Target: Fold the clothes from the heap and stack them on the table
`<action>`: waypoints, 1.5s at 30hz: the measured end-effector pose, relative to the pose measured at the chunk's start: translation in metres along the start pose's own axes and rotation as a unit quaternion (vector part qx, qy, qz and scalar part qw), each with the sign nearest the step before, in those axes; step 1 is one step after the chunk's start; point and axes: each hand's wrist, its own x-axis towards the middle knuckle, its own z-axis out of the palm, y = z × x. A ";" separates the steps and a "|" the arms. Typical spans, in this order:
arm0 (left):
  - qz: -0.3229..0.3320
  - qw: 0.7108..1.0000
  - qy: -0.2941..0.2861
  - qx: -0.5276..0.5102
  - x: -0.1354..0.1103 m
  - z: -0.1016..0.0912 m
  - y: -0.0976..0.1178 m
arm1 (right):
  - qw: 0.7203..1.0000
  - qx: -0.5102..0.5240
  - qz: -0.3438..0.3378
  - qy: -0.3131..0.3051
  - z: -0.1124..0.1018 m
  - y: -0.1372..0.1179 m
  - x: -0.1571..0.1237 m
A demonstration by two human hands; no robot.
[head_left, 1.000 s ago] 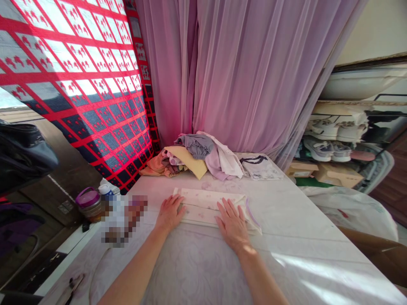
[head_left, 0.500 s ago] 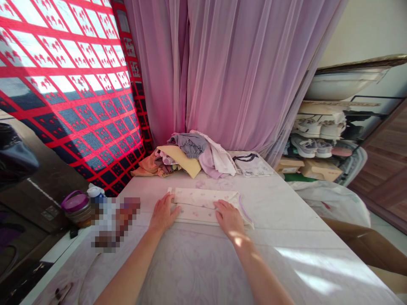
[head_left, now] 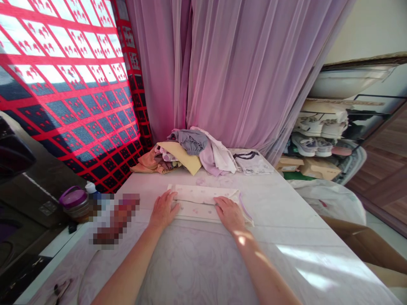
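A pale cream garment (head_left: 197, 211) with small pinkish motifs and a lilac-trimmed right end lies folded into a long strip on the table. My left hand (head_left: 163, 209) rests on its left end, thumb and fingers apart. On the right part of the strip lies my right hand (head_left: 230, 212), palm down with the fingers stretched out. Neither hand is closed round the cloth. Behind the strip is a loose heap of clothes (head_left: 187, 154), with yellow, grey, lilac and orange pieces. Right of the heap sits a folded white shirt (head_left: 254, 164) with a dark neckline.
The table (head_left: 280, 212) has a pale patterned cover. A purple-lidded jar (head_left: 74, 201) and a blurred-out patch are at the left. Purple curtains (head_left: 229, 76) hang behind. On the right stand a shoe rack (head_left: 318, 127) and a cardboard box (head_left: 359, 241).
The view has shifted slightly. Both hands stay on the folded garment in nearly the same places, and slightly more of its near layer shows below the upper fold.
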 end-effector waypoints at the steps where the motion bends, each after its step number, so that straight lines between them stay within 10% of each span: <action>1: 0.002 1.000 0.002 0.000 0.000 0.000 0.000 | 1.000 -0.004 -0.003 -0.002 0.000 -0.001 0.001; 16: 0.012 1.000 -0.003 0.007 0.001 -0.001 -0.001 | 0.998 0.050 0.037 0.004 -0.007 0.003 0.006; 25: 0.002 1.000 -0.002 0.001 0.001 -0.003 0.002 | 0.947 0.054 0.316 -0.036 -0.031 0.041 0.045; 35: 0.007 0.999 -0.021 0.028 0.001 0.001 0.002 | 0.961 0.013 0.278 0.005 -0.020 0.030 0.047; 38: 0.007 1.000 -0.016 0.024 0.001 0.001 0.002 | 0.987 -0.006 0.154 0.043 -0.016 0.012 0.041; 45: 0.002 1.000 -0.020 0.022 0.000 0.001 0.001 | 0.994 -0.020 -0.028 -0.103 0.003 -0.016 0.004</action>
